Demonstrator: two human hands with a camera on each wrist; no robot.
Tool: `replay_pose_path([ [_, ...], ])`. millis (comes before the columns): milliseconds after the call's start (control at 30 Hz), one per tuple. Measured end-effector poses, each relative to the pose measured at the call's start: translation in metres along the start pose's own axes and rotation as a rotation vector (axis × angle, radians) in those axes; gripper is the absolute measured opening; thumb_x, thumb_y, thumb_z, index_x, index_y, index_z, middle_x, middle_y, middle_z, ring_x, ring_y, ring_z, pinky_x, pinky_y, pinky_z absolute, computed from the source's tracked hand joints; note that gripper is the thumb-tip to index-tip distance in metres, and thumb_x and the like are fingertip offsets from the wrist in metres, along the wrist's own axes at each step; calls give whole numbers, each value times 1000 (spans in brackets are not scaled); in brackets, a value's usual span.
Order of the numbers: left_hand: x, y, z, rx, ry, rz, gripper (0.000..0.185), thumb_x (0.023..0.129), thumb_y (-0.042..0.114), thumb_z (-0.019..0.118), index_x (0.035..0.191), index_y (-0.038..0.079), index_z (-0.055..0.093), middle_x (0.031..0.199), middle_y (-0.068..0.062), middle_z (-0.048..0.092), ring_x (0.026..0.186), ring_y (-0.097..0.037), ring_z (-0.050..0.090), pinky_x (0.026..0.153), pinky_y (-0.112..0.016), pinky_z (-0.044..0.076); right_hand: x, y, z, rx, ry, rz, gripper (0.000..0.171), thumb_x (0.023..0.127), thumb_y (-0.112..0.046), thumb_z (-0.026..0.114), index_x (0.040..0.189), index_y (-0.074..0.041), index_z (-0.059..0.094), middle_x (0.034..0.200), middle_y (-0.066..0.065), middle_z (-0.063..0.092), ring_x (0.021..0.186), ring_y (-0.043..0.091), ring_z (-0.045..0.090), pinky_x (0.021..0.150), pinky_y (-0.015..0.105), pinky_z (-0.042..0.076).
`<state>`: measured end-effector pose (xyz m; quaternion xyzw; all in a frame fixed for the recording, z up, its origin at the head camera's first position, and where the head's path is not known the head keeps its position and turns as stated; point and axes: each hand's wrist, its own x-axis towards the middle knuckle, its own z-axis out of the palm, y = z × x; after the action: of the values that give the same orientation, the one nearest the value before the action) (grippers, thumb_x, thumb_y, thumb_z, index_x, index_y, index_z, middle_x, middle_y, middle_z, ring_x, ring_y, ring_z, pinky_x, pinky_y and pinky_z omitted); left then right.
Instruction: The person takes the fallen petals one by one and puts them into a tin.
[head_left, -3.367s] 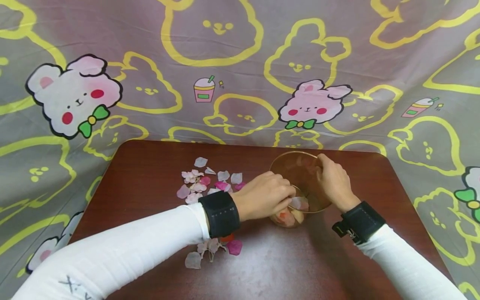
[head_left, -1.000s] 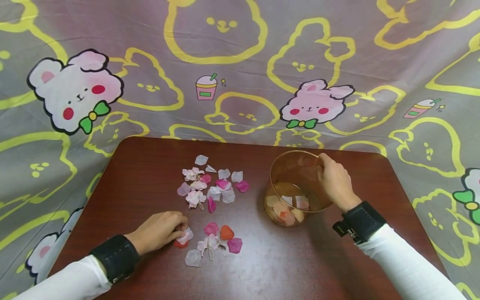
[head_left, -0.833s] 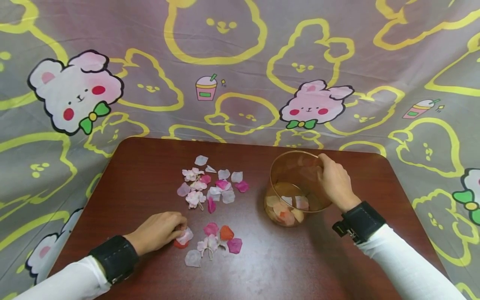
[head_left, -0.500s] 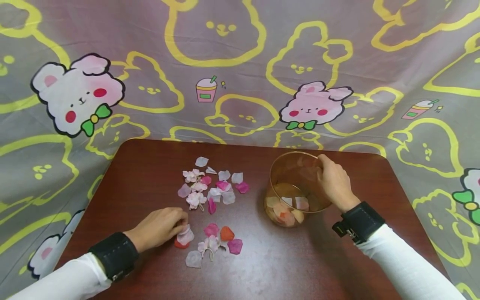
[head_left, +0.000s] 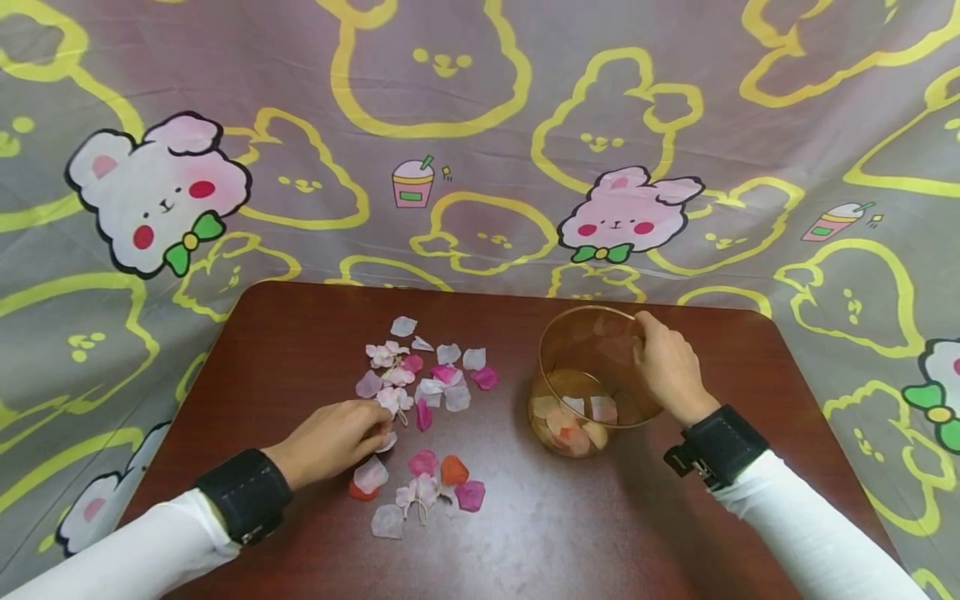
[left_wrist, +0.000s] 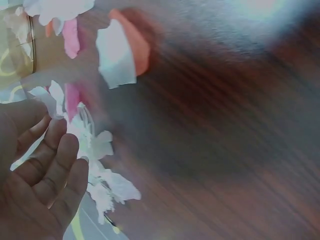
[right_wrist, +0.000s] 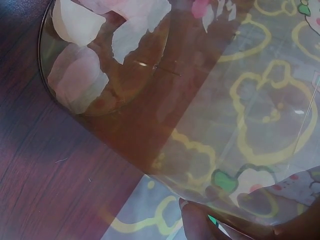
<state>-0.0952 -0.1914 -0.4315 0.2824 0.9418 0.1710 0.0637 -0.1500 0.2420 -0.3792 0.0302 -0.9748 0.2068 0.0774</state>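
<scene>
The glass bowl [head_left: 592, 375] is held at its far right rim by the right hand [head_left: 670, 367], fingers curled over the edge; it stands on the right half of the table [head_left: 600, 533], with some petals inside. The left hand [head_left: 333, 437] is laid at the scattered petals [head_left: 420, 392] on the left. Its fingers appear loosely bent around white petals, but a firm hold cannot be told because the wrist view is blurred.

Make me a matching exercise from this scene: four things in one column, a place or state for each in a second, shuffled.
1. left hand
2. right hand
3. glass bowl
4. orange petal

a. holds a few petals inside
b. grips the bowl's rim
c. lies loose on the table, near edge of the scatter
d. reaches into the scattered petals

Pairs: 1-d, 2-b, 3-a, 4-c
</scene>
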Motion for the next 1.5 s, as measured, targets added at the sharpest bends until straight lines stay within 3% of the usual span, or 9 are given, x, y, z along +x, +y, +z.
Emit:
replay_pose_path([
  [367,21,14,-3,2,51,53,13,88,21,78,83,20,66,71,12,52,67,-4,45,62,-21,41,-1,2,-1,7,-5,7,9,98,-4,51,103,-5,59,76,15,62,61,29,56,49,34,35],
  [667,44,27,-8,13,114,90,11,89,21,77,86,19,66,76,9,59,71,-6,49,62,-23,44,2,-1,1,0,-6,5,9,99,-4,51,105,-4,58,74,14,58,58,26,51,48,33,33],
  [833,62,43,-18,34,135,123,10,89,21,77,88,18,68,80,6,62,72,-8,51,63,-25,45,2,1,1,-7,5,4,9,98,-4,52,105,-5,58,74,14,59,58,27,53,48,33,33],
  [1167,92,75,-42,43,241,215,7,94,21,73,95,15,70,86,3,64,76,-9,54,66,-25,48,2,3,1,-13,8,3,10,98,-4,52,106,-4,58,74,15,59,58,29,54,47,34,33],
  [1500,117,107,-61,69,258,277,8,96,23,69,96,14,70,89,1,66,79,-13,56,68,-28,51,2,3,1,0,11,0,9,99,-5,52,104,-5,59,75,15,61,58,28,55,47,33,34],
])
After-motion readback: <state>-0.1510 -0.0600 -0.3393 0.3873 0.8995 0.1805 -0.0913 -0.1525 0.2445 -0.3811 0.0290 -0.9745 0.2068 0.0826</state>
